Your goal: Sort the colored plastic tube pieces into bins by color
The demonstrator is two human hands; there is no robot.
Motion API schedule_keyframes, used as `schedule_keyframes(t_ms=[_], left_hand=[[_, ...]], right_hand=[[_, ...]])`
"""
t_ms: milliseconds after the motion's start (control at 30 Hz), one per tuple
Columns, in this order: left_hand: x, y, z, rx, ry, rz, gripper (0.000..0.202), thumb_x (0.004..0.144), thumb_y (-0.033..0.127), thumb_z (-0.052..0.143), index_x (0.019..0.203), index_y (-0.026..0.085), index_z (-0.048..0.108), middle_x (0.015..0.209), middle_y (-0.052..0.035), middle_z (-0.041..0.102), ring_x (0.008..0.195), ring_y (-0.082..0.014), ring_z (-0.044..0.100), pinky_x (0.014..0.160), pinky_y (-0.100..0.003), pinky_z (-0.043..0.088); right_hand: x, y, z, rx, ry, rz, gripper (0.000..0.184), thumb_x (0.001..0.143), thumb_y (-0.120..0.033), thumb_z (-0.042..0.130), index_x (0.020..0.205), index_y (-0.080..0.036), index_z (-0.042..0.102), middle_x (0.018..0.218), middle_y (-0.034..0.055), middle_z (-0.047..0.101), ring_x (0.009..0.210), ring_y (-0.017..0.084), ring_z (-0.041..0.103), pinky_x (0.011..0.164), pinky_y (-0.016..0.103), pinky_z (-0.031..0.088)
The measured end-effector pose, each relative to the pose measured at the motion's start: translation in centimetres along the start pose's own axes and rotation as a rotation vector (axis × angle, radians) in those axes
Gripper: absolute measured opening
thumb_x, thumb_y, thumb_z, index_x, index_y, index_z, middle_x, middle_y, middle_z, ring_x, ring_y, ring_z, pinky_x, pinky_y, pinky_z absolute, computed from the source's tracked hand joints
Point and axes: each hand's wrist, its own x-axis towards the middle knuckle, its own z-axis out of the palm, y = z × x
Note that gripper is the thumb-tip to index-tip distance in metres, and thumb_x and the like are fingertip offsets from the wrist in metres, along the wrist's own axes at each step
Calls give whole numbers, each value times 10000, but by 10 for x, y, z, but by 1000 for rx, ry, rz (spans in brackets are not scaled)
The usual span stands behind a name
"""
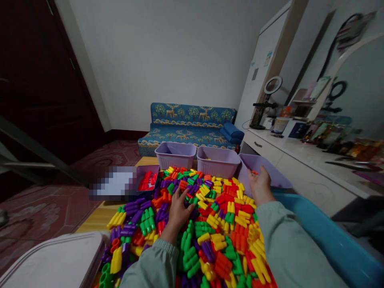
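Observation:
My left hand [179,209] reaches over a wide pile of plastic building pieces [210,224] in red, orange, yellow, green and purple. Its fingers are spread, with the fingertips close to an orange piece [183,185]; whether they touch it I cannot tell. At the rim of the right-hand purple bin [277,176], my right hand [261,183] has a small orange-red plastic piece [254,172] at its fingers. Two more purple bins, a left one [177,160] and a middle one [219,163], stand behind the pile. A few yellow bits show inside the middle bin.
A dark box [156,182] with red pieces sits on the wooden table [93,218], beside a blurred-out patch. A whitish lid or box [57,260] is at near left, a blue tub [324,228] at right. Beyond are a patterned sofa [192,134] and a cluttered dresser [300,164].

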Motion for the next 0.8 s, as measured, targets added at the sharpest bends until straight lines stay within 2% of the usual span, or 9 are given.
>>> schedule_keyframes(t_ms=[100,167,267,400,467,533,667,733,800], left_hand=[[-2,8,-5,173,-37,-50,704,687,353,690,1350,236,484,1479,-117,330,1360,-321,298,1098,-428,290],[-3,13,-8,249,-80,-67,695,697,408,677,1344,232,492,1436,-125,406,1334,-318,341,1078,-432,310],[-4,17,-12,296,-116,-44,634,714,458,653,1294,223,547,1350,-104,518,1273,-287,418,1043,-394,346],[-5,15,-13,272,-93,3,499,721,435,655,1176,232,641,1220,-76,612,1162,-253,506,990,-348,384],[-5,12,-13,245,-71,9,429,709,414,673,1102,243,680,1162,-68,636,1113,-246,532,964,-342,397],[-4,10,-13,204,-50,17,343,716,382,674,1030,247,704,1117,-62,647,1072,-238,553,935,-336,410],[-1,8,-13,130,-21,-9,207,797,280,585,944,200,706,998,-70,677,971,-208,598,874,-315,433],[0,8,-13,113,-8,-31,202,814,257,562,945,183,697,967,-72,687,948,-199,608,859,-306,436],[0,7,-12,98,10,-51,210,826,255,547,958,175,690,966,-75,692,942,-195,613,846,-301,438]], right_hand=[[-27,27,-9,-52,-128,-58,258,730,-303,599,955,-207,514,1021,34,571,893,131,623,856,323,517],[-50,51,-18,-213,-333,-159,362,675,-336,653,990,-196,539,1058,52,599,885,160,646,829,331,520],[-81,87,-35,-679,-646,-145,395,650,-425,648,949,-172,601,1018,89,642,787,218,662,665,346,538],[-111,116,-51,-1287,-914,-375,456,635,-385,679,1042,-183,645,1020,96,656,900,253,638,792,373,493],[-121,120,-53,-1473,-965,-480,550,638,-390,701,1147,-201,616,1062,103,636,979,265,615,836,368,463],[-127,121,-52,-1551,-965,-534,522,682,-350,674,1179,-209,594,1080,103,624,991,250,610,831,339,452],[-128,121,-44,-1522,-993,-577,152,740,-204,571,865,-202,656,898,59,674,875,196,625,763,264,438],[-126,122,-40,-1490,-946,-588,121,791,-230,521,777,-211,640,828,47,688,819,190,632,722,255,433],[-122,124,-36,-1485,-820,-604,190,850,-284,462,867,-219,640,850,56,701,820,197,643,710,262,431]])
